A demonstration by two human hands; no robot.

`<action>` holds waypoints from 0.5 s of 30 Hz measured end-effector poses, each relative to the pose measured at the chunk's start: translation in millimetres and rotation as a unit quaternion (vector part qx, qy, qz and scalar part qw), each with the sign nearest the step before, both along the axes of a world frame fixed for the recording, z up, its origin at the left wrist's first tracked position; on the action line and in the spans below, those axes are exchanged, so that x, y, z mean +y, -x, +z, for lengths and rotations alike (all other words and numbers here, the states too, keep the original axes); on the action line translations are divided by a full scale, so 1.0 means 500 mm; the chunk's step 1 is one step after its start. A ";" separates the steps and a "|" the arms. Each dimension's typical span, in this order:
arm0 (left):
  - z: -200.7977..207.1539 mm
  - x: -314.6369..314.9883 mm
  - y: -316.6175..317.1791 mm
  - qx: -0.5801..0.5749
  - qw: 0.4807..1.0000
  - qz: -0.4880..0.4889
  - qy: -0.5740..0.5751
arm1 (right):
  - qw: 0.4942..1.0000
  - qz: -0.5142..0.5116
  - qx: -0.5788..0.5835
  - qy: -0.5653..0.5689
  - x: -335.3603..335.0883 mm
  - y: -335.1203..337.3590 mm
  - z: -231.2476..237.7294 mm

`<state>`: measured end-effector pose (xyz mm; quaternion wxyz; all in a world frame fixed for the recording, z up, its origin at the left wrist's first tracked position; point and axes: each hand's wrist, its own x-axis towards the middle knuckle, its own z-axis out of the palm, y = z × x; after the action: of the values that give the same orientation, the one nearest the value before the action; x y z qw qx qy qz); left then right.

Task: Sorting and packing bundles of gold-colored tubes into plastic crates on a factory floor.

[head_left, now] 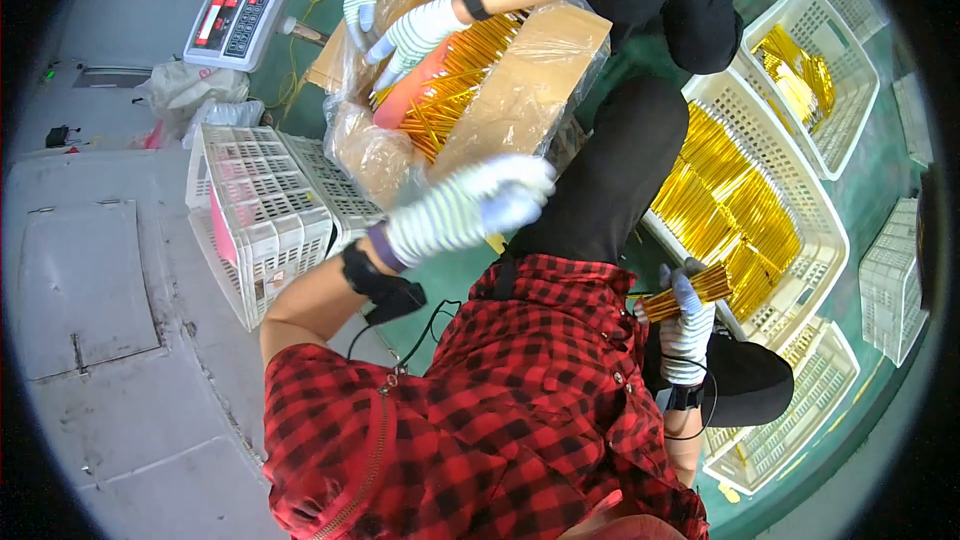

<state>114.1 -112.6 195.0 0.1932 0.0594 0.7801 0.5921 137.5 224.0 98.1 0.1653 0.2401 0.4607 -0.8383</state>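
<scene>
My right hand [684,328], in a striped glove, is closed around a bundle of thin gold pencil-like sticks [705,285]. It is beside my leg, at the near edge of a white crate [828,258] filled with similar gold sticks [725,205]. My left hand [465,208], gloved alike, is in the air in front of my lap, just short of a plastic-lined cardboard box [530,90]. Motion smears its fingers, and nothing shows clearly in them. Inside the box are many orange-gold sticks [470,65]. A co-worker's gloved hands [420,35] reach in there, beside a pinkish-orange object [405,95].
A digital scale [243,10] stands at the far left, with plastic bags [200,90] below it. White crates [265,210] stand left of the box. On the right are another crate of gold sticks [860,125] and a crate lower down [790,405]. The co-worker's dark-clothed knees [700,10] are opposite.
</scene>
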 end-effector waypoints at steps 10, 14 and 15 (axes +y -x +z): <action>-0.200 -0.323 0.173 0.170 0.904 0.170 0.354 | 0.987 0.082 0.137 0.025 -0.072 0.047 0.071; -0.197 -0.399 0.169 0.050 0.823 -0.020 0.565 | 0.993 0.086 0.080 0.009 -0.068 0.023 0.055; -0.184 -0.374 0.162 0.013 0.776 -0.101 0.623 | 0.992 0.087 0.093 -0.004 -0.058 0.017 0.033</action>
<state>32.9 -299.8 103.0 0.2367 0.0122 0.9704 -0.0472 128.9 194.9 114.5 0.1931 0.1205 0.4965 -0.8377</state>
